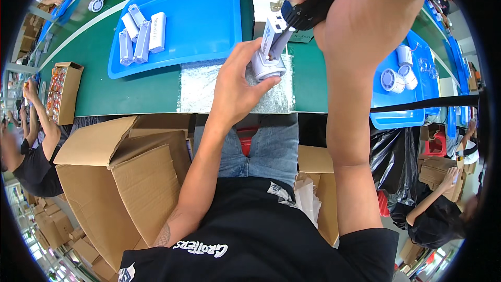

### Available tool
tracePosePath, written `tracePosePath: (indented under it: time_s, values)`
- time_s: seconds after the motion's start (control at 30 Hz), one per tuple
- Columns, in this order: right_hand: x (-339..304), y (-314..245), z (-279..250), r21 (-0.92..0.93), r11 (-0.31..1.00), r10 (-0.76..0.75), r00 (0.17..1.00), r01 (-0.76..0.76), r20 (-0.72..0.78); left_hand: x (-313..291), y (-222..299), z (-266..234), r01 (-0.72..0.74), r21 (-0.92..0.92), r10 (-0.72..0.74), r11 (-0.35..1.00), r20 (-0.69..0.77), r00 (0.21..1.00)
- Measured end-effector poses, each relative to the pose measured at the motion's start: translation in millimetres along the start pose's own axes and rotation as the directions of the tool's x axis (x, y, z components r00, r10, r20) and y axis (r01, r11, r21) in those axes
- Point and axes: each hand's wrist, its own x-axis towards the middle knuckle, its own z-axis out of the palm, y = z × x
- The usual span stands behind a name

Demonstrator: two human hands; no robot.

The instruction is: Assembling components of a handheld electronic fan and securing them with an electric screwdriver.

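My left hand point(236, 81) is wrapped round a white handheld fan point(270, 69), its round head low in the grip and its handle standing up. The handle looks split open, with a small part showing between its halves. My right hand point(360, 23) is closed on a black electric screwdriver point(318, 0), whose front end meets the top of the fan's handle; its tip is hidden. Under the fan, a sheet of bubble wrap point(201, 89) lies on the green table point(130, 96).
On the left, a blue tray point(203, 26) holds several white handle shells point(141, 47). Another blue tray point(399, 120) at right holds white fan heads point(392, 80). Cardboard boxes point(146, 177) stand below the table edge. People work at both sides.
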Motion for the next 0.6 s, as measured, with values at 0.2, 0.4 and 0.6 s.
tracePosePath:
  time_s: [0.2,0.4,0.6]
  values:
    - [3.7,2.7,2.4,0.133,0.989,-0.069,0.997,0.063,0.038,-1.2,-0.6,-2.4,-0.054,0.044,0.055,0.998,-0.028,0.998]
    - [21.3,1.2,-30.0,0.566,0.813,0.04,0.982,-0.139,0.183,-4.4,1.2,-13.0,-0.037,0.029,0.035,0.999,0.06,0.998]
    - [30.0,-52.2,-127.2,0.655,0.751,-0.155,0.943,-0.081,0.293,22.5,42.1,-157.3,0.047,0.071,-0.079,0.996,0.579,0.812]
